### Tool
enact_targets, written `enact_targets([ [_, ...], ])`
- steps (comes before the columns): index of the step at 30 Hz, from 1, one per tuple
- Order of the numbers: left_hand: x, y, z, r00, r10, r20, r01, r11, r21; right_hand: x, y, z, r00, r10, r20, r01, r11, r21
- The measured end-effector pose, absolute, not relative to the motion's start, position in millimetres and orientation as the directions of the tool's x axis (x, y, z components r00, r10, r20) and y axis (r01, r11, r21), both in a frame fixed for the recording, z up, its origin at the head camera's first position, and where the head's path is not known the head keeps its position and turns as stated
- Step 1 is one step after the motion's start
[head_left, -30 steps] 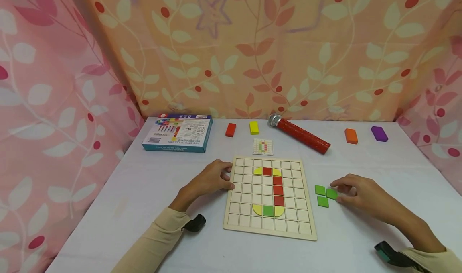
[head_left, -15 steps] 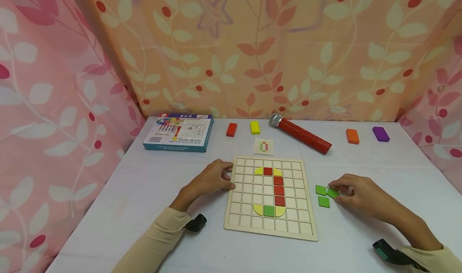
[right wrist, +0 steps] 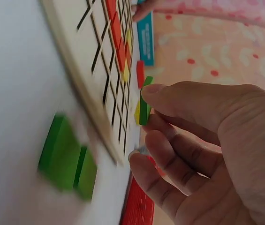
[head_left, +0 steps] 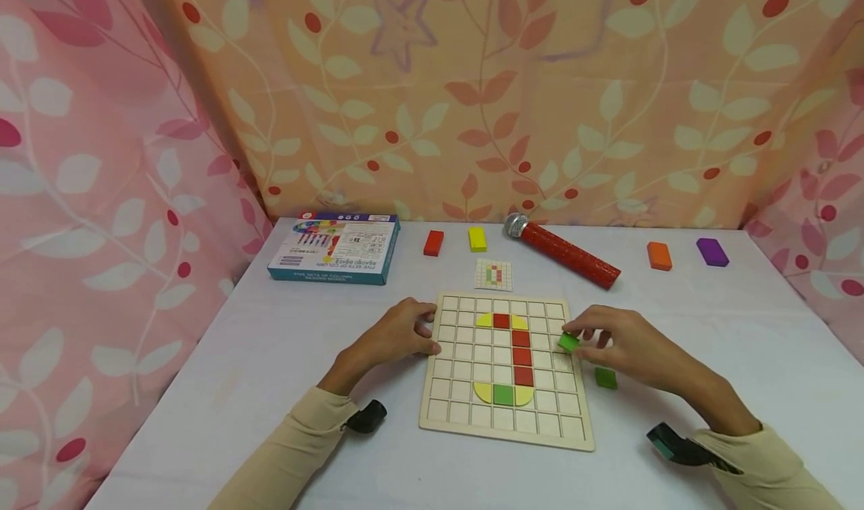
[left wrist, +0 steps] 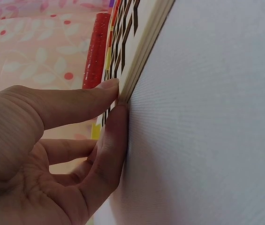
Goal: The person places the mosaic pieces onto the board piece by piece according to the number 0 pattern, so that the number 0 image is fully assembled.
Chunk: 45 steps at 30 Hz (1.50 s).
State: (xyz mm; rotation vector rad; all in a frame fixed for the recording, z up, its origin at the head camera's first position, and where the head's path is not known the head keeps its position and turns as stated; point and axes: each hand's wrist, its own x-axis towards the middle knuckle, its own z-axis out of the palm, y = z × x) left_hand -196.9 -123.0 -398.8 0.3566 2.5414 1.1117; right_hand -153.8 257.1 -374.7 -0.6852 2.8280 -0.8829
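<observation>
My left hand [head_left: 394,335] holds the left edge of a wooden grid board [head_left: 452,414], its thumb and fingers against the rim in the left wrist view. Red squares [head_left: 522,355], yellow rounded pieces [head_left: 481,393] and one green square [head_left: 502,394] form a shape on the board. Over the board's right edge, my right hand [head_left: 634,345] pinches a green square tile [head_left: 569,342] between thumb and fingers. Loose green tiles [right wrist: 59,154] lie on the table beside the board, blurred in the right wrist view; in the head view the right hand hides part of that spot.
Behind the board lies a small pattern card [head_left: 494,274]. Farther back are a cardboard box [head_left: 334,249], a red block [head_left: 434,243], a yellow block [head_left: 477,239], a red glittery microphone [head_left: 563,251], an orange block [head_left: 659,256] and a purple block [head_left: 712,252].
My right hand has picked up one green tile from the group at the right and carried it left to the board's right edge. The left hand stays at the board's left edge.
</observation>
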Motion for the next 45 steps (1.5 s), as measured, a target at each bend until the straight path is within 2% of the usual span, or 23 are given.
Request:
enact_targets([
  [7,-197.6,-122.7,-399.7,-0.911,0.360,-0.200,0.096,0.658,0.747,-175.2,211.6,-380.4,-0.830,-0.557,0.034,-0.462,0.652,-0.601],
  [16,-198.2,-124.0,-401.1,-0.911,0.366,-0.190,0.106,0.653,0.750,-194.3,166.7,-387.1,-0.795,-0.605,-0.037,-0.469,0.652,-0.596],
  [23,-198.4,-124.1,-401.0,-0.911,0.364,-0.194,0.099,0.651,0.753,-200.7,150.6,-388.5,-0.763,-0.647,0.008,-0.531,0.619,-0.578],
  [38,-198.3,-124.8,-400.5,-0.909,0.369,-0.195,0.101,0.648,0.755,-199.7,144.7,-390.0,-0.783,-0.622,0.000,-0.517,0.651,-0.556],
  [45,-197.8,-124.0,-400.0,-0.912,0.364,-0.191,0.101,0.647,0.756,-194.3,161.2,-384.3,-0.810,-0.587,-0.007,-0.479,0.668,-0.569],
])
